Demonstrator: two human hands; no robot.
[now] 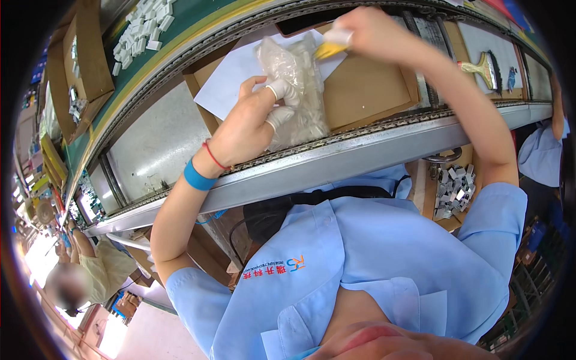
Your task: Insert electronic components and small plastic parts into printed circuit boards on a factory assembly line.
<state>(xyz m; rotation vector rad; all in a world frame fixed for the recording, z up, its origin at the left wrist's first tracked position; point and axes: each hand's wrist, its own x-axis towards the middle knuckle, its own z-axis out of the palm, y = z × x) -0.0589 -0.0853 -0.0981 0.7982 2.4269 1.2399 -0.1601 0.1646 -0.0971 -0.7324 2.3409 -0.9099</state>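
From where I stand, a clear bag [300, 90] is over white paper [219, 84] and a box [375, 99]. The thin plastic could slip or tear if the yellow thing [329, 50] at its upper right snags. Left of the bag, the left hand [249, 129] has a narrow grip, pinching it. Beyond its upper right, the blurred right hand [375, 37] seems closed around the yellow thing.

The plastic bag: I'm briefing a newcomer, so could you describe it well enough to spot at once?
Find the long silver rail running across the picture, then the cardboard box just beyond it. Over the box, the left hand holds the plastic bag. It is clear, crumpled and shiny, unlike the smooth, opaque white paper behind it.
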